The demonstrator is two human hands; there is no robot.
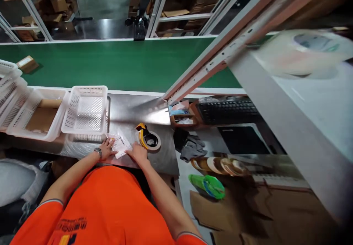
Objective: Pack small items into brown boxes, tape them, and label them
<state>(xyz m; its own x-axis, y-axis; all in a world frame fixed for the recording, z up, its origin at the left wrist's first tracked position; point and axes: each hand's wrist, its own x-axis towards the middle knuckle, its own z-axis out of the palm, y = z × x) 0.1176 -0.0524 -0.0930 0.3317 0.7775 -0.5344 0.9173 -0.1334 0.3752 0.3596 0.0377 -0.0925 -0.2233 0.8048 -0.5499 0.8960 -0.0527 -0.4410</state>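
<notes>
A small white plastic packet (pixel 120 144) with a printed label lies on the steel bench near my body. At its left side is my left hand (pixel 106 149), wearing a wristwatch, with its fingers and thumb holding that edge. My right hand (pixel 139 153) grips the lower right edge, its thumb on the packet. Just beyond the right hand sits a yellow and black tape dispenser (pixel 142 136) with a roll of tape (pixel 157 144). The undersides of both hands are hidden.
White perforated baskets (pixel 85 109) stand at left; one basket (pixel 16 130) holds a cardboard box (pixel 44 115). Behind runs a green conveyor belt (pixel 116 67) carrying a small carton (pixel 27 64). A slanted metal post (pixel 204 70), a keyboard (pixel 228 110) and grey gloves (pixel 193 147) are on the right.
</notes>
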